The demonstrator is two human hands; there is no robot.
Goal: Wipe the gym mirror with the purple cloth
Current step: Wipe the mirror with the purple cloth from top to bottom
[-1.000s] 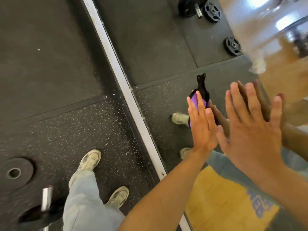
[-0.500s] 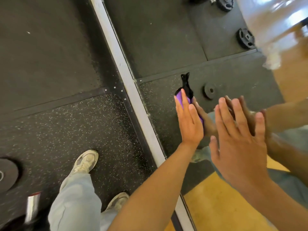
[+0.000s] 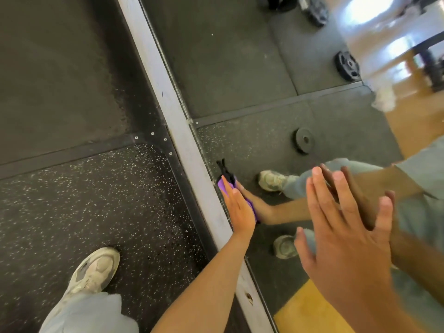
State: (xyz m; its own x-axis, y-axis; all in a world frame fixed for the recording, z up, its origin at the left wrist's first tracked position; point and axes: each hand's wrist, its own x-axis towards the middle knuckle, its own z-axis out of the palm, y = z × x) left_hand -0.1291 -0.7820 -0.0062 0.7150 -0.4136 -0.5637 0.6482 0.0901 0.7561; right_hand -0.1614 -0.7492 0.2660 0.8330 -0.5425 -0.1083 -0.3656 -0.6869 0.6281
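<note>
Head view, flat left hand (image 3: 240,207) pressing purple cloth (image 3: 222,186)

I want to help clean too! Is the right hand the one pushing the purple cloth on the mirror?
No, the left hand presses the purple cloth flat on the mirror, while the right hand holds nothing.

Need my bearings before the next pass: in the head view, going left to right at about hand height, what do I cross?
Speckled rubber floor → grey mirror frame → left hand pressing the purple cloth flat on the mirror → reflected shoe → right hand, fingers spread on the glass.
</note>
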